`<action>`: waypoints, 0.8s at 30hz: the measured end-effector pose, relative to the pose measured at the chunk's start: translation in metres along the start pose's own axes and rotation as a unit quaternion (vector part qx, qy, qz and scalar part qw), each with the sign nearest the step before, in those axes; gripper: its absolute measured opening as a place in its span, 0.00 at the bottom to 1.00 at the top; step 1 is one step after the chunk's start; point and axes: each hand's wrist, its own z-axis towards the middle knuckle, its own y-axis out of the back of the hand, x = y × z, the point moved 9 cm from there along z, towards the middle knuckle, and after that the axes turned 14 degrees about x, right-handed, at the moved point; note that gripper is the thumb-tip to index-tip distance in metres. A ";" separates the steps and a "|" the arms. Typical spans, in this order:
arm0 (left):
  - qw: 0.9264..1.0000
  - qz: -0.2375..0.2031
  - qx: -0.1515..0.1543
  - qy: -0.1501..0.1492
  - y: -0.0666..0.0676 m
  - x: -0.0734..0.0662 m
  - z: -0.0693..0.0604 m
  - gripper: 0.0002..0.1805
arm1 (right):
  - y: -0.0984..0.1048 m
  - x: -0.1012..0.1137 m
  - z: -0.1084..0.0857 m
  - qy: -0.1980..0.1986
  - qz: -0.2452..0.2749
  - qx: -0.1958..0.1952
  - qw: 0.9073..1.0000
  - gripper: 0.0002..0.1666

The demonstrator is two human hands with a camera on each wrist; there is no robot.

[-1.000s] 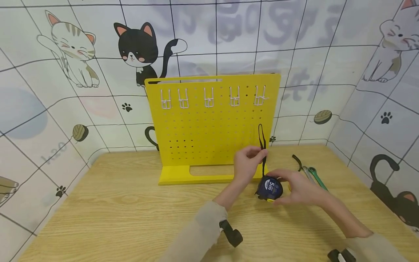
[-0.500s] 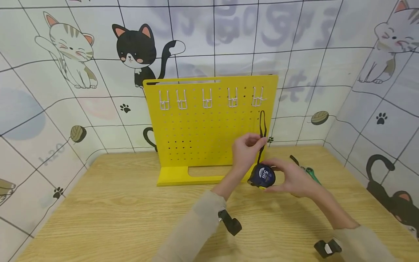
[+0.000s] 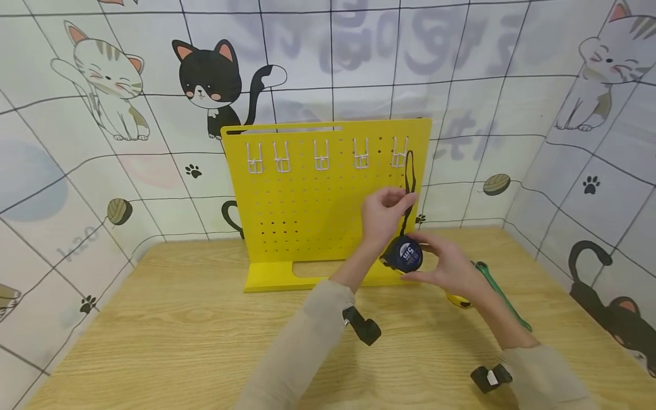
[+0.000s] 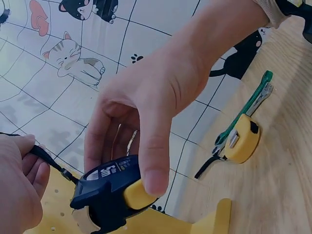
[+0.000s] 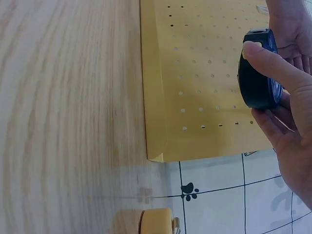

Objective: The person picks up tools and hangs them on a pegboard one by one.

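Between the fingertips of my left hand is pinched the black strap, whose loop stands up just below the rightmost white hook. My right hand grips the dark blue tape measure by its edges, in front of the lower right of the yellow pegboard. In the left wrist view the strap runs from the tape measure to the other hand. The right wrist view has the thumb on top of the tape measure.
Several white hooks line the pegboard's upper part. On the wooden table, to the right, lie a green wrench and a yellow tape measure, partly behind the right arm. A silver wrench lies beside the green one.
Both hands have risen and moved slightly left, carrying the tape measure and strap up from low near the board's base. The strap's loop has come up to the hook's height.
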 end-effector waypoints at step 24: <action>0.998 0.000 -0.010 0.057 0.005 0.019 0.021 0.12 | -0.008 -0.023 0.021 -0.062 0.058 -0.015 0.996 0.47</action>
